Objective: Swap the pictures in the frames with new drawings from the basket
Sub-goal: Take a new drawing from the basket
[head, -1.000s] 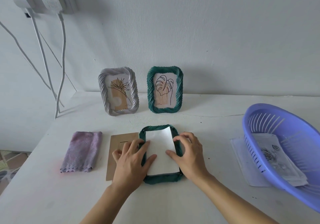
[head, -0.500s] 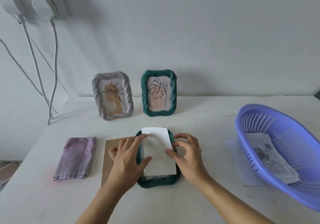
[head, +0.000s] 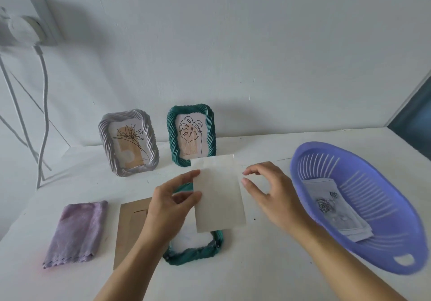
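Head view: white rectangular paper card (head: pixel 219 195) held over an open frame.
The fingers (head: pixel 186 179) and thumb of the left hand (head: pixel 168 198) pinch the card's left edge. The right hand (head: pixel 272 191), loosely curled and holding nothing, hovers just beside its right edge. Beneath lies a dark green twisted-rope picture frame (head: pixel 193 254), face down on the white table (head: pixel 256 265). At 3 o'clock sits a lavender slotted plastic basket (head: pixel 300 172) holding rose drawings (head: pixel 331 209); at 9 o'clock, a brown backing board (head: pixel 128 230).
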`<act>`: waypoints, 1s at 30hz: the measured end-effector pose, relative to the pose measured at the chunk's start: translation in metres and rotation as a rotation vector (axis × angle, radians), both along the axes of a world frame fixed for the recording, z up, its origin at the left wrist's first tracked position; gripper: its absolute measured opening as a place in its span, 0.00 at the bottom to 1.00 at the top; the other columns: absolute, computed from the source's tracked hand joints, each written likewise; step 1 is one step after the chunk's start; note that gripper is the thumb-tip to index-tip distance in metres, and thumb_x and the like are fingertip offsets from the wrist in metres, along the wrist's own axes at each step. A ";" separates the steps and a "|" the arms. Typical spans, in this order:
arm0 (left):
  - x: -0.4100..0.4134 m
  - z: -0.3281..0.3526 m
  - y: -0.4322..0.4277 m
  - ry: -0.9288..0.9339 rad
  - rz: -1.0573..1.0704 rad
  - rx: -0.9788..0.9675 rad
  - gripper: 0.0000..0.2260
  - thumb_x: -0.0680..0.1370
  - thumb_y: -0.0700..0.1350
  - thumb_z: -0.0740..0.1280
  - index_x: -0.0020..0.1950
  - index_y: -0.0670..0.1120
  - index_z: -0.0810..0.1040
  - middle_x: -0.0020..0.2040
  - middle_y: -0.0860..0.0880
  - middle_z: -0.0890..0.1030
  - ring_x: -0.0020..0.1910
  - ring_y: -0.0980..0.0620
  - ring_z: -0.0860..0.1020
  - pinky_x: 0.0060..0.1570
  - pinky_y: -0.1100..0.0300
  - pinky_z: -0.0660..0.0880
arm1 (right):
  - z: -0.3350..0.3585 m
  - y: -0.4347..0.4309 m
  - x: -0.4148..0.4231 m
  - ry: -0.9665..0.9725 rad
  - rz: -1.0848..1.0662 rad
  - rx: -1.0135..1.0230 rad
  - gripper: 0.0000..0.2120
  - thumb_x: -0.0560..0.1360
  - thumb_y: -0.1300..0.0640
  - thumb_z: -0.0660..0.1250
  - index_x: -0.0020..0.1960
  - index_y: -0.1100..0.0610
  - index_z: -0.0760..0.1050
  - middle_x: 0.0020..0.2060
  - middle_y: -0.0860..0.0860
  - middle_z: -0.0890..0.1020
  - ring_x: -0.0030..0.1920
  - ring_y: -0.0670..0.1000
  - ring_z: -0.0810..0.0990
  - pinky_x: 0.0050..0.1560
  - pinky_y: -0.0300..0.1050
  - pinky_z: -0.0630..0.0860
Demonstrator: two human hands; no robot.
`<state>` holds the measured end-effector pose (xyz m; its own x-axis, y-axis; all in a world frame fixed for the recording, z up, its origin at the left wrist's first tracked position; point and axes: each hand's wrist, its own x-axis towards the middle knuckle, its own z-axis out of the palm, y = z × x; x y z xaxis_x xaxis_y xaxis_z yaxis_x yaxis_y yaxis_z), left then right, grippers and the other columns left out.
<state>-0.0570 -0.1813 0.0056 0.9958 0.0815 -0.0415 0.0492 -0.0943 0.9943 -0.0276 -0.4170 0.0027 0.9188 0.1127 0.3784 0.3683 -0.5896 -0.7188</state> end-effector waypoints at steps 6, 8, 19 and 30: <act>0.013 0.002 -0.027 0.034 -0.011 0.000 0.19 0.74 0.36 0.74 0.59 0.57 0.83 0.56 0.58 0.84 0.47 0.52 0.85 0.52 0.52 0.79 | -0.001 -0.062 -0.003 0.004 -0.256 -0.473 0.15 0.73 0.48 0.72 0.59 0.46 0.77 0.55 0.47 0.76 0.58 0.54 0.76 0.51 0.55 0.72; 0.016 -0.001 -0.038 0.048 -0.025 0.001 0.19 0.74 0.37 0.75 0.58 0.57 0.83 0.56 0.58 0.83 0.45 0.53 0.85 0.48 0.56 0.80 | -0.002 -0.076 -0.010 0.114 -0.232 -0.507 0.20 0.73 0.46 0.72 0.63 0.44 0.74 0.58 0.47 0.73 0.58 0.53 0.75 0.51 0.52 0.72; 0.023 -0.029 -0.104 0.098 -0.155 0.020 0.17 0.74 0.40 0.75 0.59 0.57 0.82 0.55 0.61 0.83 0.39 0.54 0.84 0.43 0.64 0.77 | 0.004 -0.121 -0.025 0.185 -0.218 -0.125 0.18 0.71 0.60 0.74 0.59 0.47 0.79 0.45 0.39 0.81 0.44 0.42 0.81 0.46 0.33 0.77; 0.034 -0.060 -0.177 0.099 -0.255 0.127 0.19 0.75 0.41 0.74 0.64 0.53 0.79 0.57 0.58 0.81 0.39 0.58 0.85 0.36 0.68 0.75 | 0.030 -0.142 -0.021 0.127 -0.260 -0.116 0.15 0.76 0.59 0.70 0.62 0.53 0.79 0.45 0.40 0.81 0.45 0.41 0.79 0.43 0.32 0.75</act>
<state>-0.0226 -0.3579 -0.0540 0.9764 -0.1599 -0.1450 0.1042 -0.2395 0.9653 -0.0484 -0.5591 0.0329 0.9616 -0.0962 0.2572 0.1063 -0.7333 -0.6716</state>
